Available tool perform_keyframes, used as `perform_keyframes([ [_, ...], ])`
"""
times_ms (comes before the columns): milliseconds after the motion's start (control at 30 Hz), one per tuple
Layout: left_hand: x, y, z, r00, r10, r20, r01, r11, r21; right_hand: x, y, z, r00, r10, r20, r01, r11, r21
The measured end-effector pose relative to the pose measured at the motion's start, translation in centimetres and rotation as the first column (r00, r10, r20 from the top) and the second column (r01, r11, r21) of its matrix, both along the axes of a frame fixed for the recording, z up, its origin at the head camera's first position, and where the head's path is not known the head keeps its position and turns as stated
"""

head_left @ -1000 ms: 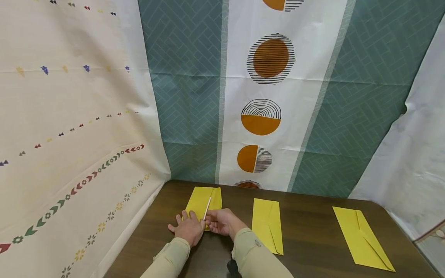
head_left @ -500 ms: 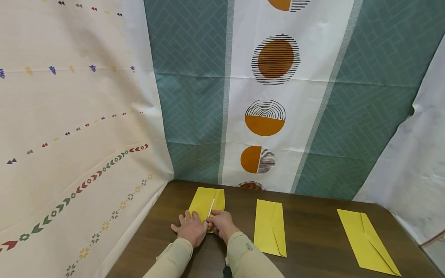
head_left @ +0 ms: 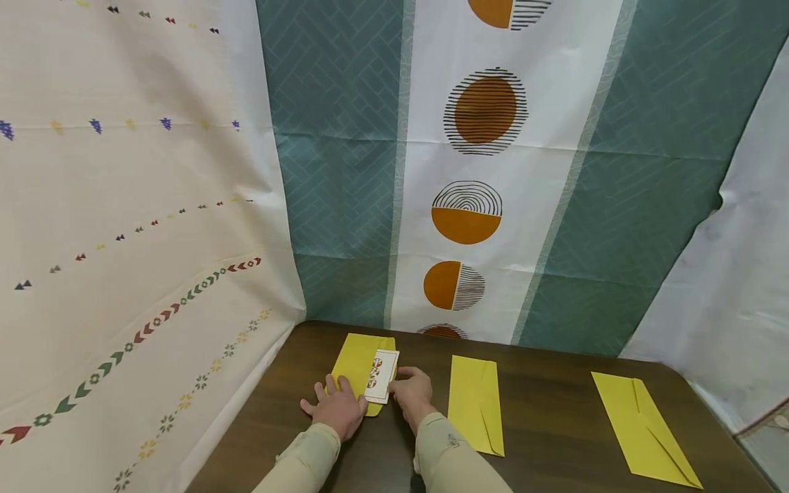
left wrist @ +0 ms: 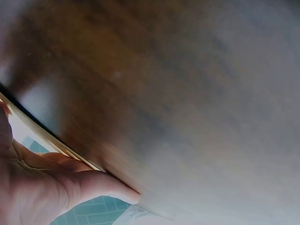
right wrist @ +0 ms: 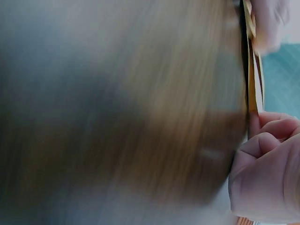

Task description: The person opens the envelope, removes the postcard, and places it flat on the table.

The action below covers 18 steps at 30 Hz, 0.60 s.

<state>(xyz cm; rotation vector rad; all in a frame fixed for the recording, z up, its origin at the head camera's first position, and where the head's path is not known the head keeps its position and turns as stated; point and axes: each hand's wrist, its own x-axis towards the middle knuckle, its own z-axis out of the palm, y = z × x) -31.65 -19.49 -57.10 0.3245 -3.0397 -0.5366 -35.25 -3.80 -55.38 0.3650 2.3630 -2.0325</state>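
a playing card (head_left: 381,376) lies face up over the right edge of the leftmost yellow envelope (head_left: 357,363), long axis running away from the person, right hand (head_left: 413,392) nearer and pinching its right side. left hand (head_left: 335,407) presses flat. a second ago the card stood edge-on.

Yellow envelope (head_left: 356,366) flat on table, patterned card (head_left: 381,376) — lying across it

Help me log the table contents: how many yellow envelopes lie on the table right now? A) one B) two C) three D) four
C: one envelope lies under the hands, a second is in the middle and a third is far right.
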Motion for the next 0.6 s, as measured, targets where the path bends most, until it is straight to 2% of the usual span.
perform_keyframes([
  [233,0.7,-0.2,0.8,0.999,-0.029,0.015,0.029,1.0,0.005,-0.2,4.8,0.5,1.0,0.015,-0.009,-0.014,0.998,0.063],
  [400,0.6,0.0,0.8,0.998,-0.056,0.039,0.057,0.998,-0.031,-0.2,7.6,1.1,1.0,-0.017,0.008,0.017,0.996,0.084],
  [600,0.3,-0.2,0.8,0.995,-0.061,0.077,0.062,0.998,-0.012,0.0,9.0,1.2,0.999,-0.009,0.031,0.006,0.996,0.089],
])
